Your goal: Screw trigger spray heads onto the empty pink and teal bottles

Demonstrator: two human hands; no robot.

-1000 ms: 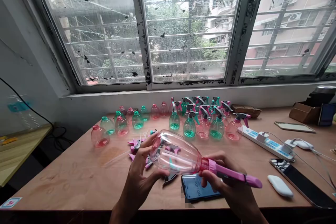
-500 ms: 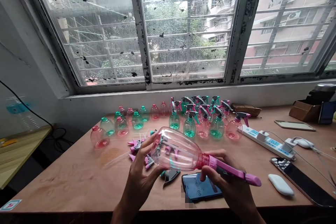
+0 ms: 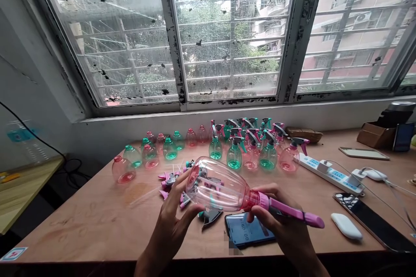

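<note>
A clear pink spray bottle [image 3: 224, 184] lies tilted on its side in the air, its base toward the left. My left hand [image 3: 175, 214] grips it around the base, thumb below and fingers behind. At the neck, my right hand [image 3: 279, 220] has thumb and fingers closed around the pink collar of the spray head [image 3: 294, 212], whose nozzle end points right. Below the bottle, a phone [image 3: 248, 230] with a lit screen lies on the table. Loose pink and grey spray heads [image 3: 169, 178] lie behind my left hand, and a dark green-and-black one [image 3: 210, 218] sits beneath the bottle.
Pink and green bottles without heads [image 3: 152, 156] stand at the back left of the wooden table [image 3: 81, 220]. Several bottles with spray heads [image 3: 234, 156] stand at the back middle. To the right are a power strip [image 3: 329, 175], a white case [image 3: 346, 226] and a dark phone [image 3: 373, 223].
Both hands keep hold of the bottle in nearly the same place. My right thumb and fingers have shifted slightly at the collar, and the view has moved a little.
</note>
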